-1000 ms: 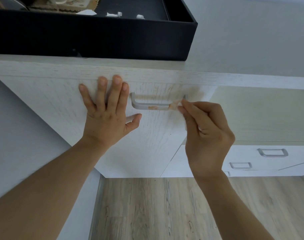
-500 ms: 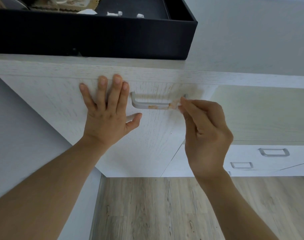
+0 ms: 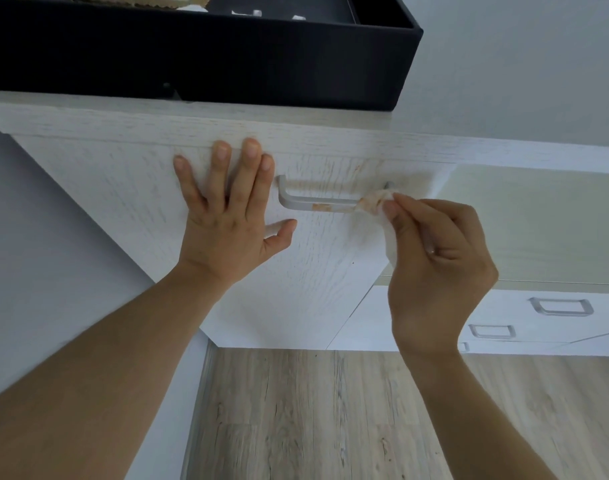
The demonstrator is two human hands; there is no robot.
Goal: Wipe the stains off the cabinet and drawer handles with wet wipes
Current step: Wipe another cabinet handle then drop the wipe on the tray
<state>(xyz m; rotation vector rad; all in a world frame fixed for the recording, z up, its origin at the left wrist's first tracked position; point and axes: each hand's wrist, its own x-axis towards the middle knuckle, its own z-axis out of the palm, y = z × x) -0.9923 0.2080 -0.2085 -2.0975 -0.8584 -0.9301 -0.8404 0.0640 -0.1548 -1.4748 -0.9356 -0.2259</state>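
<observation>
We are pinching the wet wipe [image 3: 376, 202] in our right hand [image 3: 434, 268] at the drawer handle's [image 3: 317, 202] right end, left hand [image 3: 227, 220] pressing flat and open beside it (orange stain mid-bar), risking smearing residue along the bar.

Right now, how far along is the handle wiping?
Early. The left hand lies flat on the cabinet door. The right hand pinches a wipe at the handle's right end. Orange stains remain on the bar. The drawer handles are untouched.
</observation>
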